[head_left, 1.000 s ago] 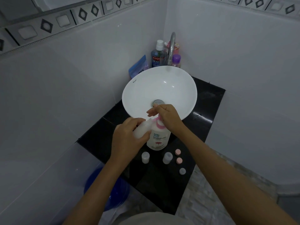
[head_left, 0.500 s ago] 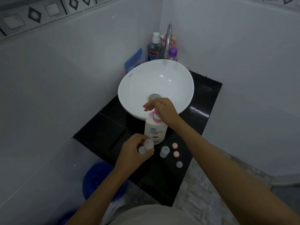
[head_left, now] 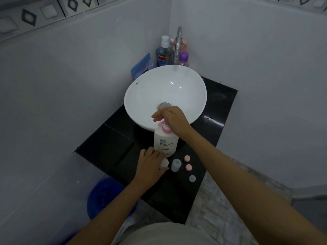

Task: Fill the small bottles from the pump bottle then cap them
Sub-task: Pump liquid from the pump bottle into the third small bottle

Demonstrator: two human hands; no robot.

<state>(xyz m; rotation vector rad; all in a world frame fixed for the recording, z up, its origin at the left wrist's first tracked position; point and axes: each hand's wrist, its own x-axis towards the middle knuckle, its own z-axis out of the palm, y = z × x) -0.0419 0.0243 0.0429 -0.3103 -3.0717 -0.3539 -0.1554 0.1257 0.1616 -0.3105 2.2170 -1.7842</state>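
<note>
A white pump bottle (head_left: 165, 142) with a pink pump stands on the black counter (head_left: 109, 149) in front of the basin. My right hand (head_left: 172, 118) rests on top of its pump head. My left hand (head_left: 150, 165) is down on the counter, fingers wrapped around a small white bottle (head_left: 164, 163) standing just below the pump bottle. A second small translucent bottle (head_left: 176, 164) stands uncapped right beside it. Two pink caps (head_left: 187, 158) (head_left: 188, 167) and a grey cap (head_left: 192, 178) lie loose to the right.
A white bowl basin (head_left: 145, 92) sits behind the pump bottle, with a chrome tap (head_left: 178, 45), mouthwash bottle (head_left: 161, 53), purple-capped bottle (head_left: 183, 58) and blue pouch (head_left: 142, 67) in the corner. A blue bucket (head_left: 104, 197) stands on the floor under the counter's left edge.
My left hand has lowered the small white bottle from the pump spout to the counter beside the other small bottle. My right hand stays on the pump.
</note>
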